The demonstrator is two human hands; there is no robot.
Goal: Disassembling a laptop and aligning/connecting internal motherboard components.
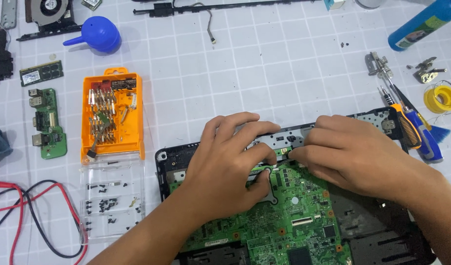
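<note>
Both hands are at the far edge of a green circuit board (284, 221) that sits in a black laptop shell (373, 235) on the table (265, 64). The left hand (225, 167) lies palm down on the board, fingers spread and curled over the shell's back rim, gripping nothing. The right hand (348, 152) is pinched shut on something small and dark at the board's edge (too small to name).

Judged from this, the step in hand is working a small part or connector at that edge while the left hand steadies the board. It calls for a fine, gentle grip.

An orange screwdriver-bit case (112, 115) lies open to the left; a screwdriver (407, 122) rests at the right.
</note>
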